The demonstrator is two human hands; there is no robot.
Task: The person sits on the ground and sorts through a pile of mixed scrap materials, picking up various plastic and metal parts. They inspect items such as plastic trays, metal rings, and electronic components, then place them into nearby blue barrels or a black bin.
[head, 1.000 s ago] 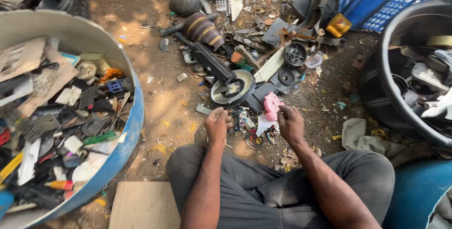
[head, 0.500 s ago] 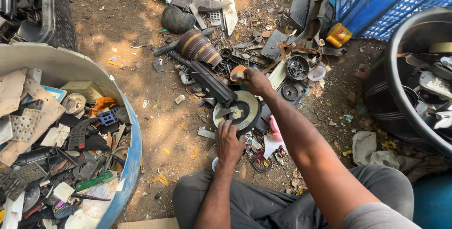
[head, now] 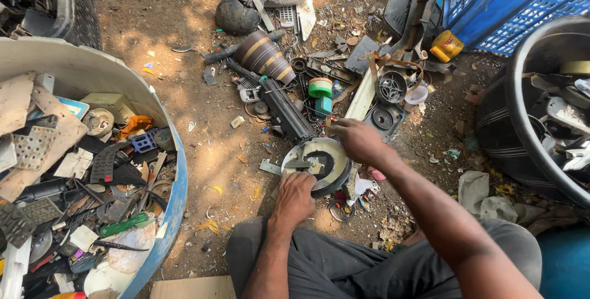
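Left hand (head: 295, 197) grips the round disc (head: 319, 164) – right hand (head: 356, 140) apparently pinching something small above it

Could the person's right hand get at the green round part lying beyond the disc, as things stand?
Probably yes. The right hand hovers just past the disc, close to the green round part, which lies uncovered on the ground with only small scrap between them.

floor: bare dirt (head: 184, 22) | light: dappled sun | outdoors, scrap-strewn

tub (head: 161, 151) left, disc (head: 319, 164) centre, crate (head: 510, 4) right
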